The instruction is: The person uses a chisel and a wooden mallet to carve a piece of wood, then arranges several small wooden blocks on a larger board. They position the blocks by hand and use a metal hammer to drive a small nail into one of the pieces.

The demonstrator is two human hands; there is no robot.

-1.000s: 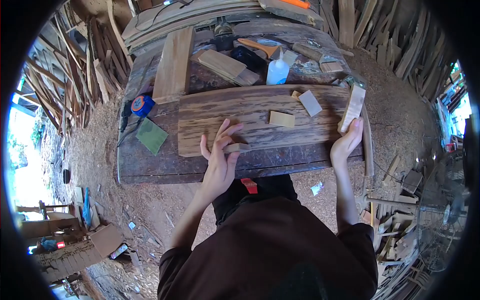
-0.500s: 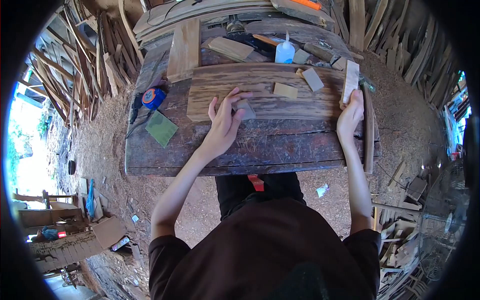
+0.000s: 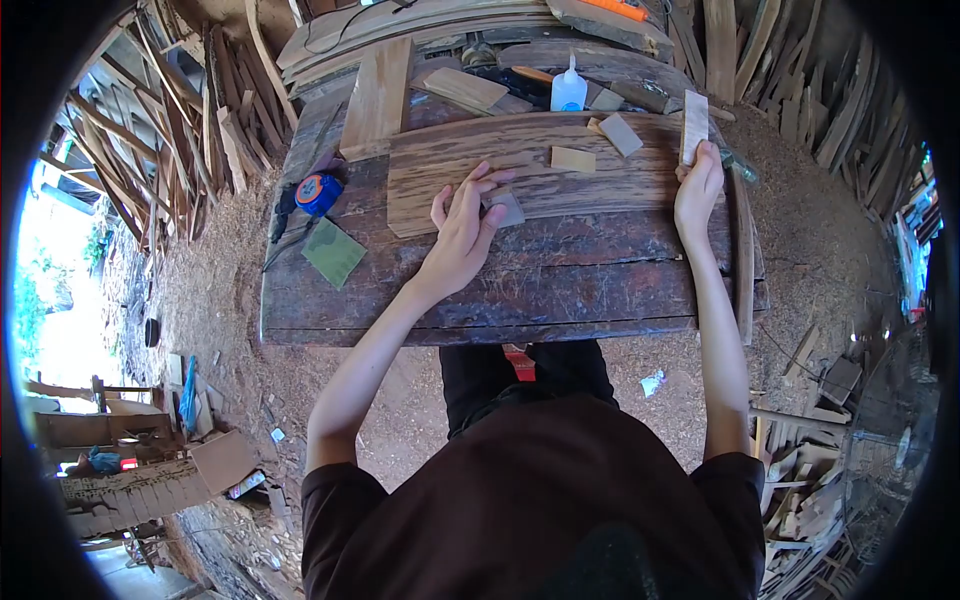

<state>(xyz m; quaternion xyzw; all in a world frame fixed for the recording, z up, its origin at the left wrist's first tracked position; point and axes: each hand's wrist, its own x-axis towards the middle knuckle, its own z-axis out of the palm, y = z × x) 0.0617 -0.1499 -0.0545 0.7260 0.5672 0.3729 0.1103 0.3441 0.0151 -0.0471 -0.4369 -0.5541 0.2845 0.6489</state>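
My right hand (image 3: 699, 196) is closed around the lower end of a pale wooden strip (image 3: 694, 122), which stands up near the right end of a wide streaked board (image 3: 450, 163). Over the board's left front part, my left hand (image 3: 462, 232) has its thumb and bent fingers around a small grey block (image 3: 507, 208); the block's left end is hidden by the hand. Two small pieces lie on the board: a tan rectangular piece (image 3: 573, 159) and a greyish block (image 3: 621, 135) resting against a smaller scrap.
The worn workbench (image 3: 590, 290) carries a blue tape measure (image 3: 318, 194), a green sandpaper sheet (image 3: 333, 251) and an upright plank (image 3: 378, 100) on the left. A white glue bottle (image 3: 569, 90) stands behind the board. Stacked wood offcuts (image 3: 800, 90) and a fan (image 3: 885, 440) are around the bench.
The pale strip in my right hand has turned more upright and moved slightly up. My left hand stays at the grey block. The whole view has shifted a little.
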